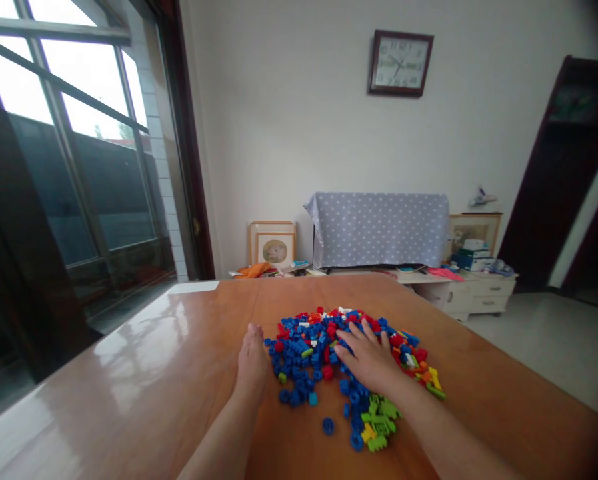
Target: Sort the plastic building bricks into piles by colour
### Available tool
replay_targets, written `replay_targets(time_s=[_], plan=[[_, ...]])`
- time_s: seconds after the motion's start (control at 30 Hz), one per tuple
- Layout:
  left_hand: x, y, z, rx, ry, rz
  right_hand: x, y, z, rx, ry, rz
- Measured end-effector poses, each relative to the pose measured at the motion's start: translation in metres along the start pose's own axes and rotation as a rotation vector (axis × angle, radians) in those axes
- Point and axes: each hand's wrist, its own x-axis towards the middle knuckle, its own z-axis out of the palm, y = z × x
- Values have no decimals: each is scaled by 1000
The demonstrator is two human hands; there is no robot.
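Observation:
A wide pile of small toy bricks [303, 353], mostly blue with red, white, orange and yellow ones, is spread over the brown table [179, 373]. My right hand [367, 357] lies on the pile's right part, palm down with fingers spread. My left hand [252, 357] stands on edge at the pile's left side, its fingers stretched forward and nothing seen in it. Green bricks [380, 421] lie below my right hand, beside a yellow one [368, 433]. One blue round piece [328, 426] sits apart near the front.
A white sheet [193, 287] lies at the table's far left edge. Beyond the table stand a cloth-covered object [379, 230], picture frames [275, 250] and a white cabinet [483, 293]. A clock [401, 63] hangs on the wall; glass windows are at left.

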Motion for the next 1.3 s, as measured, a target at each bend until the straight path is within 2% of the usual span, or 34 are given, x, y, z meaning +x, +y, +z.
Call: replay_targets(time_s=[0.13,0.27,0.33,0.43,0.63,0.87,0.97,1.03,1.13,1.3], plan=[[5,-3,-4,402,-25,118,15,34,-6,22,97,182],[-1,0,-3,855,-160,151,21,60,3,-25,55,329],[-7,1,-1,999,-252,193,21,62,9,-38,39,303],[-16,1,4,1130,-382,308,17,55,13,0,31,173],[-27,1,12,1093,-470,376,3,46,4,151,-19,-66],[-32,2,11,983,-560,464,-2,65,-1,260,-55,-151],[-33,3,12,902,-574,481,2,75,-4,377,-4,-190],[-33,4,13,862,-581,480,7,82,-5,487,77,-172],[-33,6,14,821,-599,460,17,96,-5,587,202,-69],[-26,2,20,793,-538,368,28,119,-1,576,329,101]])
